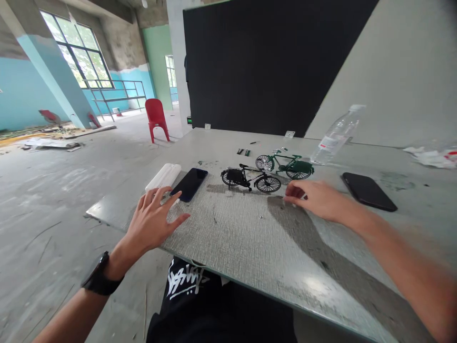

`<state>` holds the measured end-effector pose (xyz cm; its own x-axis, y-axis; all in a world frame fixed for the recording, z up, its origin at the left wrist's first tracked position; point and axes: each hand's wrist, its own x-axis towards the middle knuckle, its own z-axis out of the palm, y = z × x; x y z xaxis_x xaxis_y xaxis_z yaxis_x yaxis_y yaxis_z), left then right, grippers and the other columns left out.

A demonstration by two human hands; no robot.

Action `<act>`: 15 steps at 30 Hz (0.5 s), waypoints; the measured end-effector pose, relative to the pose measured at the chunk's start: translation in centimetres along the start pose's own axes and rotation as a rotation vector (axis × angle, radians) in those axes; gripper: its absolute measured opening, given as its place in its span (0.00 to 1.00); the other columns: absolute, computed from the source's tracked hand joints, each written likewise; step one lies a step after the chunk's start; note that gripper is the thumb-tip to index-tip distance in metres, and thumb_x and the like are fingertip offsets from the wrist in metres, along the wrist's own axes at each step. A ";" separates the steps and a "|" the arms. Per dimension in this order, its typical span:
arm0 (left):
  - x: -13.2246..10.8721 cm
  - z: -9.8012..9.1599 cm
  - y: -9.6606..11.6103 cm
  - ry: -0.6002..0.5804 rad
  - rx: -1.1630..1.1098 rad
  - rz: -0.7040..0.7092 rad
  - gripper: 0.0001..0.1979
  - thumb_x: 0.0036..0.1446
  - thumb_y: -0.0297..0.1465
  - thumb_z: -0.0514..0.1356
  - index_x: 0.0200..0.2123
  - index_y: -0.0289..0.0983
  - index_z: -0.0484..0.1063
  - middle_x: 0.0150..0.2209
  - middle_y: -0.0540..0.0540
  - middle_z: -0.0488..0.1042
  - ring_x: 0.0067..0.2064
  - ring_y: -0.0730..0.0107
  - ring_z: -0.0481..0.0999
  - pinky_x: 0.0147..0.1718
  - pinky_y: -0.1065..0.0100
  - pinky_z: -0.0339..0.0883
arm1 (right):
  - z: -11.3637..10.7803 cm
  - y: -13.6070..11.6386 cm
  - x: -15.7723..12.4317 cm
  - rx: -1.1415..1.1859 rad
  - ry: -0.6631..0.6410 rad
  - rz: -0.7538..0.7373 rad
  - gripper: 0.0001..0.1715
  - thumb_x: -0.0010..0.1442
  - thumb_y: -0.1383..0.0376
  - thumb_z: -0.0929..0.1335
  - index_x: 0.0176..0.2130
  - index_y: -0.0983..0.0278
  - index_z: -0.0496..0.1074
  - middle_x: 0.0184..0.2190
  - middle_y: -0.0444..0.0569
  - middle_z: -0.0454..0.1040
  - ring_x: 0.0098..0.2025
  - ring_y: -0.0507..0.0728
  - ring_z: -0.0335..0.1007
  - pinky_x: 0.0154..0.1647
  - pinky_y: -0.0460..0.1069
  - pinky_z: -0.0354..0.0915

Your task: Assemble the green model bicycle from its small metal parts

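Observation:
A black model bicycle (250, 178) stands upright on the grey table (228, 238). Behind it and slightly to the right is a green model bicycle (285, 164). My left hand (153, 216) is spread, palm down, at the table's left part, its fingers by the near end of a dark phone (193, 183) and a white object (164, 176). To the right of the black bicycle's wheel, my right hand (310, 197) has its fingers curled together near the tabletop. Whatever those fingers may hold is too small or hidden to make out.
A clear plastic bottle (332, 140) leans at the back right. Nearer lies a black phone (369, 191). Small parts (243, 152) lie behind the bicycles, before a black panel (264, 66). A red chair (156, 119) stands on the floor.

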<state>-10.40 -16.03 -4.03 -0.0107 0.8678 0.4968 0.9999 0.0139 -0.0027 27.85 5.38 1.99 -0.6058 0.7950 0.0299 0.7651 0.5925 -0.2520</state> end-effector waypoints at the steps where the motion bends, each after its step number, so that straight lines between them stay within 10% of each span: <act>1: 0.0 0.1 0.0 -0.008 0.003 0.001 0.26 0.64 0.51 0.56 0.59 0.45 0.71 0.61 0.40 0.66 0.62 0.42 0.64 0.56 0.39 0.65 | 0.0 -0.1 0.0 0.001 0.000 0.000 0.18 0.60 0.49 0.66 0.34 0.60 0.72 0.35 0.55 0.79 0.37 0.64 0.75 0.41 0.59 0.67; 15: -0.1 -0.5 1.8 0.076 -0.148 0.325 0.10 0.70 0.35 0.55 0.43 0.38 0.74 0.42 0.44 0.77 0.45 0.61 0.76 0.46 0.56 0.72 | 0.2 0.6 0.0 -0.019 0.015 -0.019 0.18 0.61 0.50 0.65 0.35 0.60 0.73 0.34 0.54 0.79 0.36 0.62 0.74 0.39 0.58 0.66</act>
<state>-8.58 -16.39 -3.66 0.3034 0.7753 0.5540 0.9414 -0.3339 -0.0483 28.25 5.69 1.68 -0.6174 0.7851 0.0494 0.7573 0.6102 -0.2326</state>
